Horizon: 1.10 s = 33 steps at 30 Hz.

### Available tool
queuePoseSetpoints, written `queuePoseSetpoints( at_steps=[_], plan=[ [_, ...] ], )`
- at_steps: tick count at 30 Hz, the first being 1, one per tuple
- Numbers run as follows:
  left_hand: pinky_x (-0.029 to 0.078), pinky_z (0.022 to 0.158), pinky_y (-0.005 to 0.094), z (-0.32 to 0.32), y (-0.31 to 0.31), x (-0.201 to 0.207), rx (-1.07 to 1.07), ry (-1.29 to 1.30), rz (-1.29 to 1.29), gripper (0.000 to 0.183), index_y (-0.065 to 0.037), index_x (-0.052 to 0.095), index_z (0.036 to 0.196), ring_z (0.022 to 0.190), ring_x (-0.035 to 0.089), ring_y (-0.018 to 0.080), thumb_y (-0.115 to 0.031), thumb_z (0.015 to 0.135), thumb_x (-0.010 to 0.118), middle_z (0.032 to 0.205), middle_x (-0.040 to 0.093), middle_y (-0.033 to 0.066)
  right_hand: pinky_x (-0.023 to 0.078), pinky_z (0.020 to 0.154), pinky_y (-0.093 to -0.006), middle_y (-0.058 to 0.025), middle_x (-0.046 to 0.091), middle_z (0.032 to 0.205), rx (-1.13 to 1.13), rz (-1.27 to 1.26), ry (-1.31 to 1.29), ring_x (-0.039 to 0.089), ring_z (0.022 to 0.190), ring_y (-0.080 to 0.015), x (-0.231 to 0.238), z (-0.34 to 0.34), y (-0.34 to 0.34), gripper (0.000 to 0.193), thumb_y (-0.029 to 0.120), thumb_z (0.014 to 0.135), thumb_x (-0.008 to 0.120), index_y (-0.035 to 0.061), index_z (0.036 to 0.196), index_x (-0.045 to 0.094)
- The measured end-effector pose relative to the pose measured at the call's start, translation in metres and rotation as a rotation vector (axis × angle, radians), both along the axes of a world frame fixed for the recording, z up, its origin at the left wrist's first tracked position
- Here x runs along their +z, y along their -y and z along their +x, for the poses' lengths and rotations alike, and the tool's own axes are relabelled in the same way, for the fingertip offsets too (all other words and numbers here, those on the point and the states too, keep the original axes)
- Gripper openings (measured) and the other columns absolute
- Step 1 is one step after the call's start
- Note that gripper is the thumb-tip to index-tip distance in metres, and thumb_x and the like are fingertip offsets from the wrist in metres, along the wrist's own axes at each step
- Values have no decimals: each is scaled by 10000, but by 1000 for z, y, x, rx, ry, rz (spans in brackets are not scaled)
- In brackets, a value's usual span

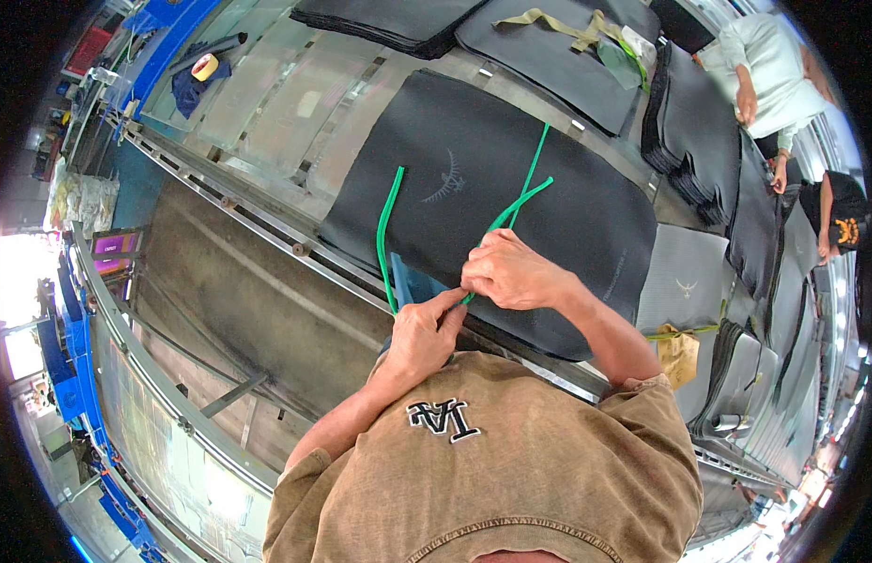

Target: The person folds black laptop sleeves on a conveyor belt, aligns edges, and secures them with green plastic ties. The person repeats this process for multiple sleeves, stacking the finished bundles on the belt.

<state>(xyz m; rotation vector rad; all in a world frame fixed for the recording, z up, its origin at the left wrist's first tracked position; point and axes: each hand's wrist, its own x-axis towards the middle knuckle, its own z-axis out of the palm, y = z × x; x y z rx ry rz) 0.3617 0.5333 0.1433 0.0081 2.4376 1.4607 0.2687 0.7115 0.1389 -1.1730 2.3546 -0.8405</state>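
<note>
The left hand (423, 330) and right hand (516, 272), fingers curled shut nearly touching, pinch a green strap (527, 195) extending beyond the right hand over a black sheet (427, 141) ahead of both.

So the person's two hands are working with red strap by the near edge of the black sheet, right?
Not quite: the strap is green, not red, as the head view shows. The left hand and right hand are indeed working with it by the near edge of the black sheet.
</note>
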Motion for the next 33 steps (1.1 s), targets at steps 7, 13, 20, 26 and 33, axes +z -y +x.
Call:
queuePoseSetpoints(
  at_steps=[7,13,20,26,33],
  plan=[
    [392,530,242,-13,5,4,1,424,359,267,9,628,1107,593,461,49,-137,894,558,682,559,-27,303,944,-417,-61,532,927,112,-24,2,474,969,-250,11,0,-12,143,141,620,670,72,715,589],
    [401,538,248,-15,17,19,-21,368,289,234,12,635,1048,595,472,61,-144,887,570,674,570,7,311,1016,-464,-98,519,1027,-108,-154,-300,461,1093,-276,1,23,1,174,42,627,685,33,756,569],
    [466,616,341,4,30,58,-75,158,32,211,12,623,967,642,603,195,-172,881,563,728,637,133,444,912,-441,-146,485,1109,-189,-239,-604,443,1143,-327,5,38,-10,196,23,710,640,-33,892,594],
    [450,596,333,15,27,51,-67,148,-2,205,14,605,925,626,580,185,-181,892,550,685,604,126,504,762,-379,-147,471,1053,-291,-254,-638,500,1018,-335,-6,47,-10,263,-56,694,641,-16,950,596],
    [393,587,244,24,38,12,53,243,211,215,-6,600,892,642,470,67,-202,924,517,684,540,-4,492,653,-349,-118,473,927,-299,-250,-480,536,876,-293,-15,46,-11,348,-116,655,615,-2,982,581]
  ],
)
